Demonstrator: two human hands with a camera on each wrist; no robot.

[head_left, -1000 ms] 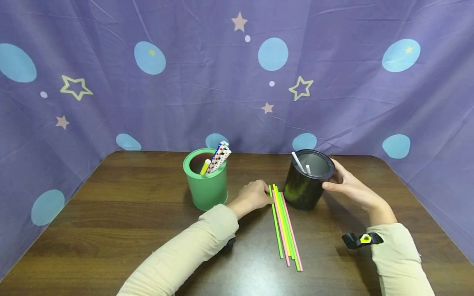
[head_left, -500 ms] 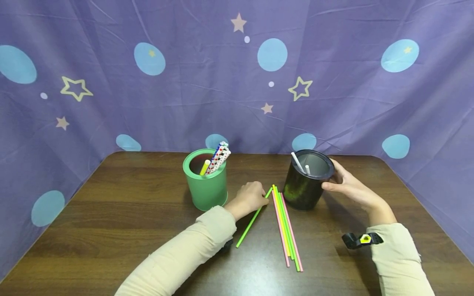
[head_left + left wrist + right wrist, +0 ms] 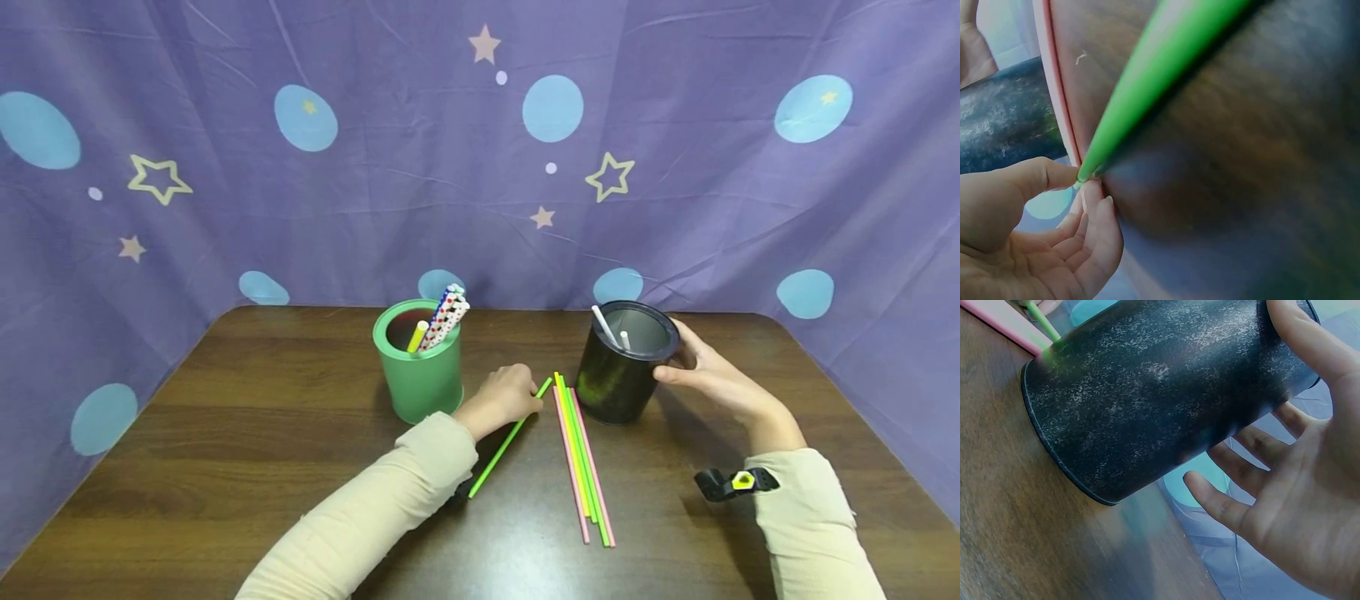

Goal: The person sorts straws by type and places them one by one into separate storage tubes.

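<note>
My left hand [image 3: 504, 395] pinches a green straw [image 3: 497, 457] near its far end. In the left wrist view the thumb and fingertips meet on that green straw [image 3: 1141, 81], which slants up toward the camera. Against the right side of a black can [image 3: 617, 385] rests my right hand [image 3: 716, 375], thumb at the front and fingers behind. The right wrist view has the black can [image 3: 1154, 394] standing on its base, the little finger held off its side. Two white straws [image 3: 604, 325] lean inside the can. Pink, yellow and green straws [image 3: 584, 475] lie in a loose bundle between the hands.
A green can [image 3: 422, 385] stands at the back left. It holds a thick yellow straw [image 3: 417, 337] and several dotted straws [image 3: 446, 318]. The brown wooden table [image 3: 285, 400] runs back to a purple curtain [image 3: 420, 183].
My left hand has drawn the green straw away from the bundle; its near end has swung left. The right hand and black can have stayed in place.
</note>
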